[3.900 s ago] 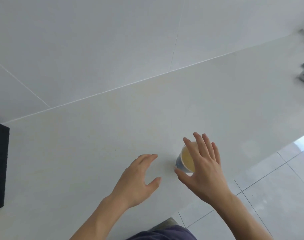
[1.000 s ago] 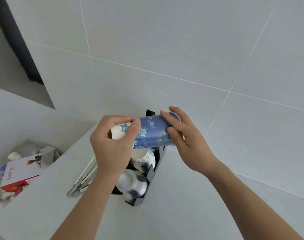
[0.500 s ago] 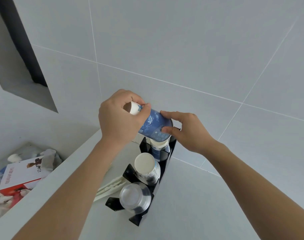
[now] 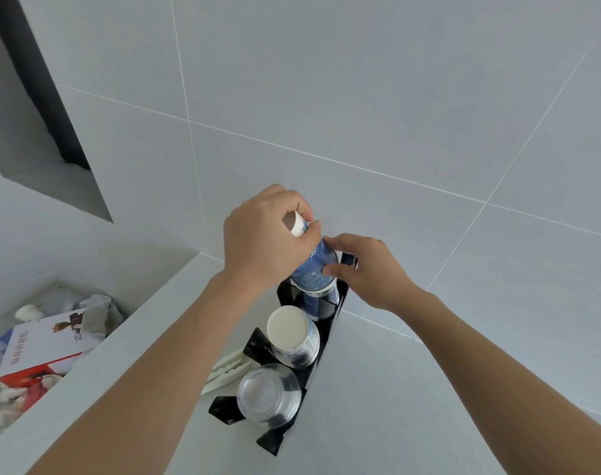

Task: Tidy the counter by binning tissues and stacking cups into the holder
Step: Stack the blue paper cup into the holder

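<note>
A blue-patterned paper cup is held upside down over the far slot of the black cup holder, its rim resting on a blue cup stack there. My left hand grips its white base from above. My right hand pinches its side with thumb and fingers. The middle slot holds an inverted white paper cup stack. The near slot holds an inverted clear plastic cup.
The holder stands on a white counter against a tiled wall. White utensils lie left of the holder. Below the counter's left edge, a bin holds crumpled tissues and a red-and-white box.
The cup went from lying sideways between my hands to upside down over the far slot, and has come down onto the stack. Earlier still, I was at a cup on the bare counter.
</note>
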